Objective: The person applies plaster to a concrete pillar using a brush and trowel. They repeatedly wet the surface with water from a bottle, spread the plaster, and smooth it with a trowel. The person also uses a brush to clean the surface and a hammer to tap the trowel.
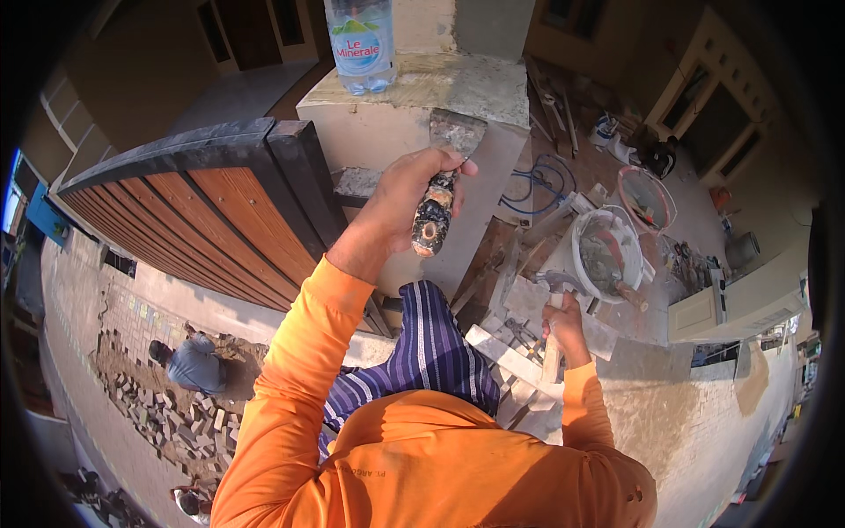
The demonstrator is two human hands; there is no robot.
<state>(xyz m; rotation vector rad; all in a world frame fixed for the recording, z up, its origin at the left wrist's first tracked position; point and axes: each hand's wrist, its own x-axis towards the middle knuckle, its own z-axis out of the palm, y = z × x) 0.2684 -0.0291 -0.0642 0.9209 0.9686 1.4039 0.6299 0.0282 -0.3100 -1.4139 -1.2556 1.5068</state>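
Left hand [407,195] was wrapped tight on a trowel [444,172]: handle dark, mottled with dried mortar, blade grey and crusted, pointing up against the face of a concrete pillar [387,132]. Blade tip sat just under the pillar's top ledge. Right hand [563,324] was closed around the wooden handle of a hammer [554,304], metal head up, held low near a stack of pale stone offcuts [502,352].

Pillar top was rough, pale, cement-smeared; a clear plastic water bottle [361,44] with a blue label stood on it. Dark-framed gate with orange-brown wood slats [202,211] butted the pillar on the left. White bucket [607,251] with grey mortar was just beyond the hammer; blue hose [537,180] lay coiled on the ground behind.

Outdoor site, viewed from height. Below left, paved ground with loose paving blocks [167,422] and another person in grey [194,363] crouched among them.
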